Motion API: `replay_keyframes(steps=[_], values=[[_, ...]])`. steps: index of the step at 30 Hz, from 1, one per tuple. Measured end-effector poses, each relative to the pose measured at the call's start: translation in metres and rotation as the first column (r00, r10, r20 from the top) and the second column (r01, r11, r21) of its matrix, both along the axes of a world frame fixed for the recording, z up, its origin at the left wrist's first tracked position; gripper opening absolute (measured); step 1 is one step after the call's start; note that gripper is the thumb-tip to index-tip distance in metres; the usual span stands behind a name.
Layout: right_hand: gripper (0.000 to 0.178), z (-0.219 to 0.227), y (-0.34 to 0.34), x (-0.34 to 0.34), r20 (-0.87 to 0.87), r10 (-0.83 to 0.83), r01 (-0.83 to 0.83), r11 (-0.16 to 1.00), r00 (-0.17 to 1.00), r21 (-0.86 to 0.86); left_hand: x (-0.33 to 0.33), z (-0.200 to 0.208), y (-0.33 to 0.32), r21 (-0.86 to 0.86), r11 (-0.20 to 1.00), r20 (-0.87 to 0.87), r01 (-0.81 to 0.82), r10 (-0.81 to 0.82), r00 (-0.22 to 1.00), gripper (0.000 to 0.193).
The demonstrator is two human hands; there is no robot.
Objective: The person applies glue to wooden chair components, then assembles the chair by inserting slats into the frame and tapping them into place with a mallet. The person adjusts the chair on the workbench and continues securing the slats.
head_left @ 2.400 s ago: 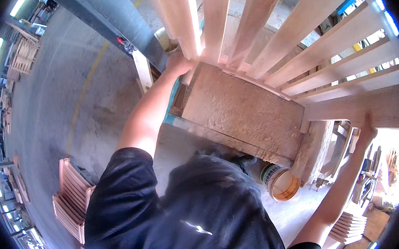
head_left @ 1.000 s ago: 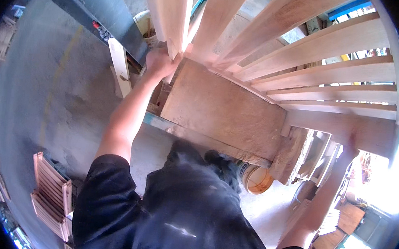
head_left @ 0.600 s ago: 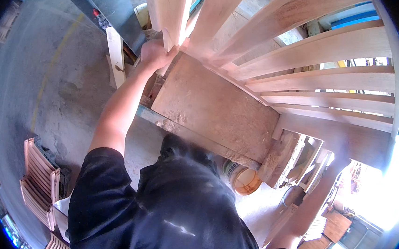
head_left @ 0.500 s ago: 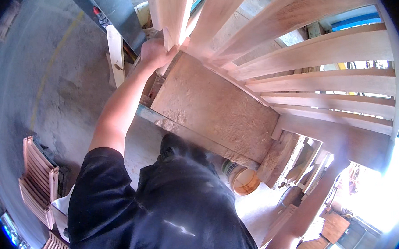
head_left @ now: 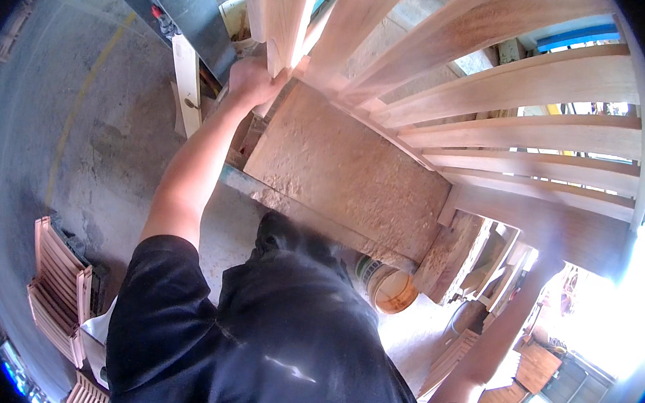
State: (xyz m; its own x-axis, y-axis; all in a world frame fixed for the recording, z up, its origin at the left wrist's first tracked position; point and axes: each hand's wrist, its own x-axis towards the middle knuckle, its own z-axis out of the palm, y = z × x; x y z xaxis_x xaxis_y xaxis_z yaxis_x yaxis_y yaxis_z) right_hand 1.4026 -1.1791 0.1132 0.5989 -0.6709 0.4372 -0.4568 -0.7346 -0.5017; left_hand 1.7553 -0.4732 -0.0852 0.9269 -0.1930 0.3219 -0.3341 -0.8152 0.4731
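A large slatted frame of pale bare wood [head_left: 513,88] stands in front of me, its slats fanning out across the upper right. My left hand [head_left: 254,82] is closed around the frame's near left corner, at the foot of a thick upright. At the other end my right hand [head_left: 549,266] grips the lower edge of the wide end rail [head_left: 563,220]; haze and glare blur it, and its fingers are largely hidden behind the wood. Between my arms, a dusty wooden board [head_left: 348,169] lies on the bench, against the frame's bottom rail.
An open bucket with a brownish inside [head_left: 393,290] stands below the bench. Stacked slatted wooden parts [head_left: 60,287] are on the floor at left. A grey metal post [head_left: 175,8] rises at upper left, with a pale wood strip [head_left: 186,85] beside it. Glare fills the right side.
The view has shifted very slightly. Both hands keep the same hold on the frame, which has hardly moved.
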Motion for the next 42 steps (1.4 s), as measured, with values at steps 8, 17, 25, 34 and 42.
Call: replay_keyframes(steps=[8,17,25,34,42], values=[[0.035,0.016,0.035,0.019,-0.051,-0.121,0.126,0.986,0.991,0.111,0.001,-0.004,0.003,0.031,0.999,0.012,-0.01,0.009,1.0,0.035],[0.033,0.002,0.009,0.008,0.033,0.052,-0.052,0.999,0.998,0.005,0.002,-0.004,0.002,0.086,0.996,-0.061,-0.026,0.031,0.998,0.04],[0.03,0.001,0.01,0.011,0.041,0.04,-0.042,0.998,0.998,0.042,-0.002,0.005,0.001,0.031,1.0,0.01,0.001,-0.002,1.0,0.037],[0.029,0.004,0.008,0.01,0.021,0.033,-0.035,0.996,0.999,0.08,-0.002,0.003,0.001,0.018,0.999,0.0,-0.028,0.028,1.0,0.038],[0.028,0.008,0.012,0.014,0.032,0.016,-0.02,0.993,0.999,0.116,-0.001,0.003,0.0,0.058,0.998,-0.007,-0.031,0.032,0.999,0.039]])
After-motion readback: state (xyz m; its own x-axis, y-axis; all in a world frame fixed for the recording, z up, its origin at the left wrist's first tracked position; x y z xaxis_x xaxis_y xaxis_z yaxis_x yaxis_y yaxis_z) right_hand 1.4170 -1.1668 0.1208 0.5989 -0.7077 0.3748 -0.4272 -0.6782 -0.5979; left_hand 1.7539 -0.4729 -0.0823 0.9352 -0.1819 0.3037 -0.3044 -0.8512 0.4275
